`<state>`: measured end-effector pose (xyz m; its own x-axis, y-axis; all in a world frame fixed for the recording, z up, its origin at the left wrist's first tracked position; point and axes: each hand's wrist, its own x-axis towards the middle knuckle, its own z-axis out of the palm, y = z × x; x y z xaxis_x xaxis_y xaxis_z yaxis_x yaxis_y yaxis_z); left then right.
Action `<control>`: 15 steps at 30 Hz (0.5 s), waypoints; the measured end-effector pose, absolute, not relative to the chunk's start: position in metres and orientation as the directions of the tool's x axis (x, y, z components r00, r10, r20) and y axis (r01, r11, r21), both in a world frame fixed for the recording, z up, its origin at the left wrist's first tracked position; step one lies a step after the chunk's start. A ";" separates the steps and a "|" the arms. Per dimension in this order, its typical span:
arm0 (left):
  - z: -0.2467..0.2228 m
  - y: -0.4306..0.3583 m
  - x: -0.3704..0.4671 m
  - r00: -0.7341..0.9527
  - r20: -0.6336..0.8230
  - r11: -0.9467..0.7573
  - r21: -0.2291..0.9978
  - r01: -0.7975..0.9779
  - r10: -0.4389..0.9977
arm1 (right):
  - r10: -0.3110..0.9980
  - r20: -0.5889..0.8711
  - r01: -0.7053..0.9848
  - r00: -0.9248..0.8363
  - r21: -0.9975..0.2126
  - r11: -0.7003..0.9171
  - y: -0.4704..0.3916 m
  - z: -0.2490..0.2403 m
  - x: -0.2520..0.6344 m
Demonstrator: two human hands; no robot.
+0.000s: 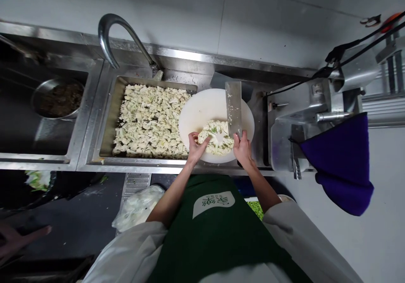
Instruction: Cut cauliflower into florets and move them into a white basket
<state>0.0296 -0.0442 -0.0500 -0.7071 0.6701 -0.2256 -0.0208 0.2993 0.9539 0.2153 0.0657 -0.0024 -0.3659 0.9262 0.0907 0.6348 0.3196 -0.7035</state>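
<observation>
A cauliflower head (219, 137) lies stem side up on a round white cutting board (202, 105). My left hand (197, 147) grips its left edge, thumb on top. In my right hand (243, 148) is a cleaver (233, 105), its broad blade pointing away from me over the right part of the board. White bits cling to the blade. The blade's near end is close to the cauliflower's right side; whether it touches is unclear. Left of the board, cut cauliflower florets (152, 120) fill a sink basin (109, 135).
A curved faucet (109, 34) arches over the basin. Further left, a metal bowl (58, 99) sits in a second sink (19, 126). At right stand a metal machine (303, 101) and a purple cloth (340, 169). Another person's hand (22, 240) shows at lower left, near a plastic bag (139, 207).
</observation>
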 end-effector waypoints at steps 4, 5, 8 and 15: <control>-0.058 -0.046 0.025 -0.648 -0.288 0.362 0.932 -0.021 0.705 | 0.960 0.065 0.643 -0.271 -0.731 0.231 0.039 0.004 0.214; -0.061 -0.048 0.026 -0.647 -0.297 0.377 0.926 -0.017 0.702 | 0.965 0.050 0.649 -0.257 -0.731 0.211 0.033 0.005 0.213; -0.065 -0.054 0.033 -0.666 -0.342 0.428 0.903 -0.037 0.663 | 0.971 -0.005 0.680 -0.241 -0.714 0.165 0.023 0.002 0.211; -0.066 -0.061 0.040 -0.644 -0.303 0.405 0.914 0.011 0.703 | 0.967 -0.028 0.707 -0.254 -0.687 0.166 0.031 -0.019 0.198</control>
<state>0.0399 -0.0610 -0.0656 -0.6436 0.7028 -0.3029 0.0115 0.4046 0.9144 0.1978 0.0310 -0.0192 -0.2542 0.9667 -0.0281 0.7072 0.1660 -0.6872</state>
